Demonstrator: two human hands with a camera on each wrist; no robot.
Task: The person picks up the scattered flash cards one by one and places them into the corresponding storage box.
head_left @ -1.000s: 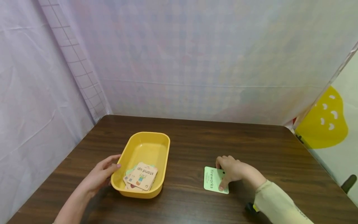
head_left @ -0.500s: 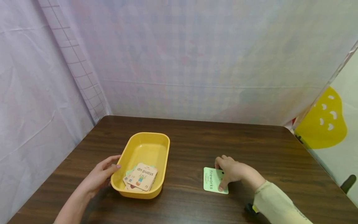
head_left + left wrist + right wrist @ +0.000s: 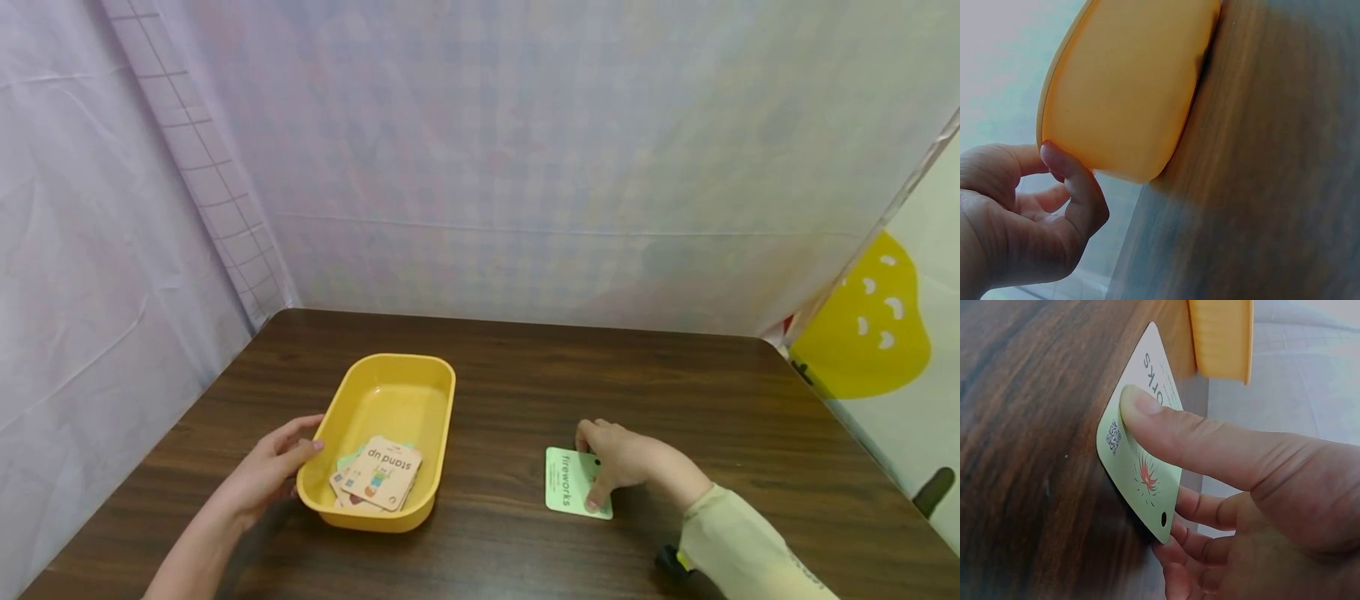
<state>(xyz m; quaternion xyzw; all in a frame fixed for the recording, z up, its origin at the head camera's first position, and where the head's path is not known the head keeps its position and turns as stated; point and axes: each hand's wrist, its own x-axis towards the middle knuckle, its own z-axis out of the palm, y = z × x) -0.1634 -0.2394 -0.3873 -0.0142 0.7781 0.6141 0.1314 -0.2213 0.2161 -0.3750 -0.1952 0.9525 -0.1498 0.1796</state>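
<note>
A yellow plastic basin [image 3: 397, 396] stands at left of centre. My left hand [image 3: 273, 467] pinches its left rim, thumb on top; in the left wrist view the hand [image 3: 1035, 219] has its fingers curled against the basin's outside [image 3: 1122, 94]. Inside lies a small pile of picture cards [image 3: 390, 475], topped by one reading "stand up". To the right, my right hand [image 3: 626, 454] holds a pale green "fireworks" card [image 3: 564, 483]. The right wrist view shows the thumb pressed on the card [image 3: 1129, 465], with fingers at its holed corner, which is raised off the tabletop.
The dark wood-grain table [image 3: 510, 375] is backed by a pale checked curtain [image 3: 525, 167], with another white curtain [image 3: 82, 233] on the left. A small black object [image 3: 670, 558] sits under the right sleeve. A yellow printed shape [image 3: 873, 325] shows beyond the right edge.
</note>
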